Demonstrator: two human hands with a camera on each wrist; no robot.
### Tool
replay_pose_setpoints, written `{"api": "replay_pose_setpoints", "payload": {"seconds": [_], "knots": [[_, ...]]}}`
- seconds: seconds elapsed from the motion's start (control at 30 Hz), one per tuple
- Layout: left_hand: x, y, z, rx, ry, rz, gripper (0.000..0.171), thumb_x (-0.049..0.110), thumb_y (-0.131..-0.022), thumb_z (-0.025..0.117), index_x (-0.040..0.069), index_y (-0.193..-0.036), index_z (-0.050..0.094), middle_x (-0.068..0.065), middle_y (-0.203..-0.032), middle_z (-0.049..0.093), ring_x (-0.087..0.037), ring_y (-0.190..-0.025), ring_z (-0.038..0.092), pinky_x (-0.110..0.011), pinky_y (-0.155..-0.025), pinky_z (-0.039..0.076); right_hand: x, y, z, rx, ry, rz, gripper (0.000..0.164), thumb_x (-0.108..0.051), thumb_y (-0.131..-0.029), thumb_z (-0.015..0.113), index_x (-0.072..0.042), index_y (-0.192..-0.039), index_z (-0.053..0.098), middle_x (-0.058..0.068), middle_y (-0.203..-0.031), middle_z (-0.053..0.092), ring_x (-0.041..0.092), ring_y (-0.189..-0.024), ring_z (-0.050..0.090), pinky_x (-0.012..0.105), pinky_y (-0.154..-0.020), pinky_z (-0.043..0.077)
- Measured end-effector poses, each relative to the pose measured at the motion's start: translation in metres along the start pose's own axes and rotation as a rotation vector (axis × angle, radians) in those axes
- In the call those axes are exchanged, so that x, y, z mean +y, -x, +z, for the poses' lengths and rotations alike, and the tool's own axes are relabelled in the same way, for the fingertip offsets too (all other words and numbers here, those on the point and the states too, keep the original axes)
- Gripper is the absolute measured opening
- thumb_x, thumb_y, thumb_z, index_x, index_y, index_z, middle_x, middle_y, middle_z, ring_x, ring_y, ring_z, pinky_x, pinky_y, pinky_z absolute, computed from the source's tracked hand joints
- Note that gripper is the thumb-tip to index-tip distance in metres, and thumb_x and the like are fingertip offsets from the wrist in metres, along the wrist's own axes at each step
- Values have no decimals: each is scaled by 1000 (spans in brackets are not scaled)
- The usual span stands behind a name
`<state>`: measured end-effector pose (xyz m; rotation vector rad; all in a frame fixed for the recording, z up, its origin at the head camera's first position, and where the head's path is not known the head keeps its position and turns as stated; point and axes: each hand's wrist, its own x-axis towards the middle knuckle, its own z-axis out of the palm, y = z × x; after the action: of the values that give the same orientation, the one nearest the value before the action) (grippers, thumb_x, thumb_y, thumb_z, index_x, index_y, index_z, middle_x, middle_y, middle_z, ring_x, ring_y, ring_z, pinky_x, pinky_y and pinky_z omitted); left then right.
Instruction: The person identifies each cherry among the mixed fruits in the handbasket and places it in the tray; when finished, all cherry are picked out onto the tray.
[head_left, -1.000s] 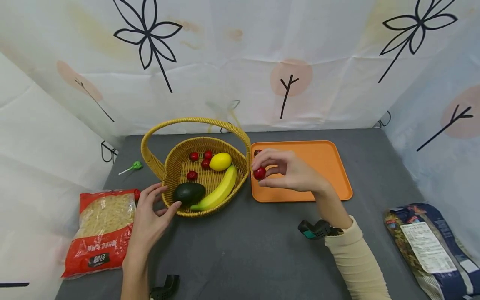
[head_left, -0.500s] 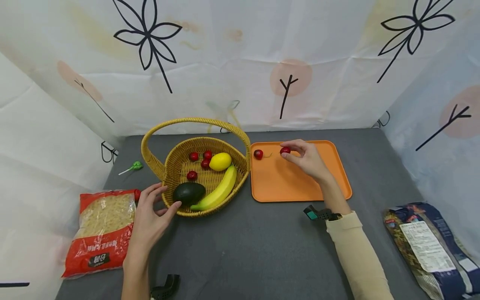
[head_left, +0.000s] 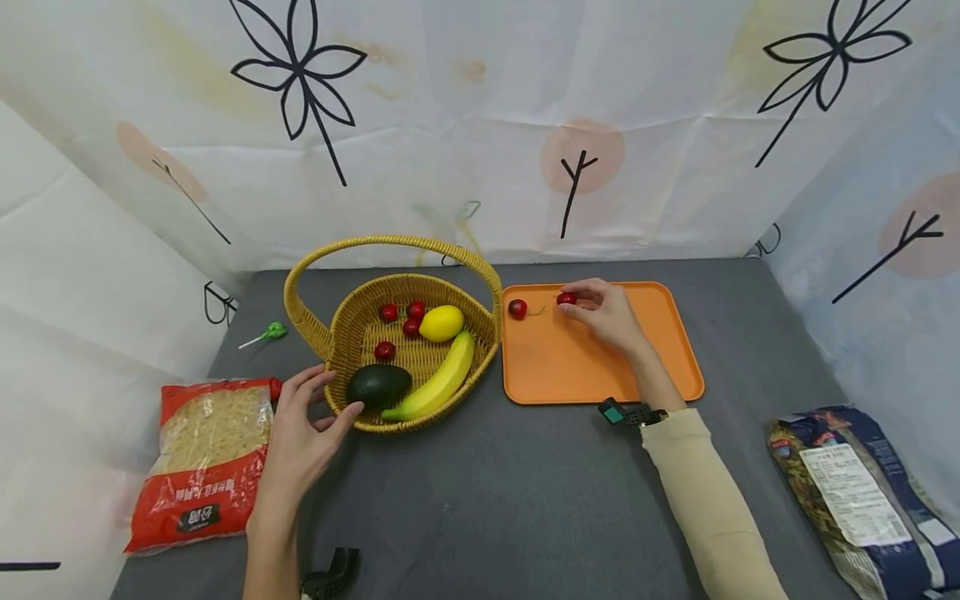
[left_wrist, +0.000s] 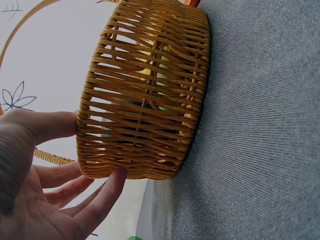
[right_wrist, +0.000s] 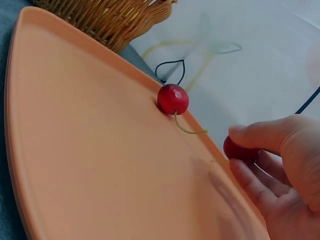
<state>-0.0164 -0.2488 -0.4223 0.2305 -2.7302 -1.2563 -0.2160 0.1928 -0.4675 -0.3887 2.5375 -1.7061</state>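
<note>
My right hand (head_left: 606, 315) pinches a red cherry (head_left: 566, 298) between thumb and fingers over the back of the orange tray (head_left: 577, 358). In the right wrist view the held cherry (right_wrist: 241, 150) is partly covered by the thumb. A second cherry (right_wrist: 173, 98) with a thin green stem lies on the tray, near its edge. My left hand (head_left: 306, 433) holds the near left rim of the yellow wicker basket (head_left: 341, 333). Seen from the left wrist, thumb and fingers (left_wrist: 102, 197) spread along the woven side. The basket holds several cherries (head_left: 384, 351), a lemon (head_left: 442, 323), a banana (head_left: 438, 385) and a dark green avocado (head_left: 378, 386).
A red bag of pasta (head_left: 206, 467) lies left of the left arm. Behind it is a green lollipop (head_left: 276, 330) on a white stick. A dark blue food bag (head_left: 862, 500) lies at the right edge. The basket's tall handle (head_left: 390, 240) arches up; a printed cloth (head_left: 480, 125) hangs behind.
My right hand has carried its cherry from beside the basket to the back of the tray, right of the other cherry. My left hand has stayed on the basket.
</note>
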Motion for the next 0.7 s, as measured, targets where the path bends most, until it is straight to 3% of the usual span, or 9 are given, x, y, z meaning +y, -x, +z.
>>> {"api": "replay_pose_setpoints", "payload": {"seconds": [0.13, 0.33, 0.47, 0.7], "knots": [[1, 0, 0, -4, -2, -5, 62, 25, -97, 84, 0, -148, 59, -20, -162, 44, -39, -129, 60, 0, -82, 52, 3, -2, 1, -6, 84, 24, 36, -6, -99, 79, 5, -132, 71, 26, -135, 62, 43, -125, 71, 11, -94, 61], [0, 0, 0, 2, -13, 3, 61, 25, -97, 84, 0, -147, 60, -20, -161, 45, -39, -128, 61, -21, -86, 67, 5, -3, 1, -20, 196, 26, 37, -6, -96, 82, 1, -131, 73, 22, -131, 64, 40, -123, 73, 44, -105, 64], [0, 0, 1, 8, -18, 6, 61, 24, -97, 84, 0, -147, 60, -20, -161, 46, -39, -128, 61, -25, -86, 68, 5, -3, 3, -33, 222, 0, 40, -5, -94, 84, 3, -131, 72, 24, -130, 65, 40, -120, 72, 49, -104, 63], [1, 0, 2, 10, -19, 10, 61, 24, -97, 84, -2, -147, 60, -21, -160, 45, -41, -128, 61, -53, -93, 67, 7, -4, 3, -51, 226, -12, 42, -3, -94, 83, 4, -133, 70, 27, -131, 64, 43, -119, 68, 57, -106, 61]]}}
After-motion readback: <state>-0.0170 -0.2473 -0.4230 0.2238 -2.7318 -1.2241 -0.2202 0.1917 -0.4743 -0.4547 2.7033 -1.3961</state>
